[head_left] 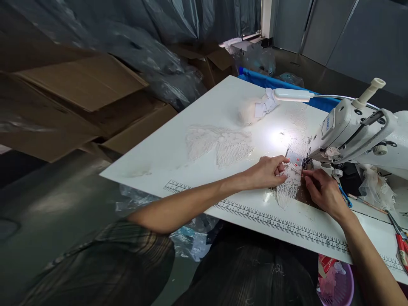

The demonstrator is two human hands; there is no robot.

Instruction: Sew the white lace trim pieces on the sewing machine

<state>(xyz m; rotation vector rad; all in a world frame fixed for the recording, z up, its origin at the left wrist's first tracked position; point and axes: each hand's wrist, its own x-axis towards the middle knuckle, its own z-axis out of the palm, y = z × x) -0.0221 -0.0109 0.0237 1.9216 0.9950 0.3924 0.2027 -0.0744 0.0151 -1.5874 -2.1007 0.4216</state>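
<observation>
Lace (287, 193) lies on the table (207, 106) by the sewing machine (347, 123) needle. My left hand (267, 172) has fingers pressed together on it, and my right hand (321, 191) is pinching its edge. Prob. light, floppy, snags easy, so best held at the edges w/ fingertips.

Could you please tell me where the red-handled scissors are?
The scissors lie on the table at the far right edge of the head view, beyond the right hand, in front of the sewing machine.

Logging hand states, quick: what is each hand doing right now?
Left hand: fingers curled, pressing on the lace piece; grip cannot be told.
Right hand: fingertips pinching the lace piece at the sewing machine.
</observation>
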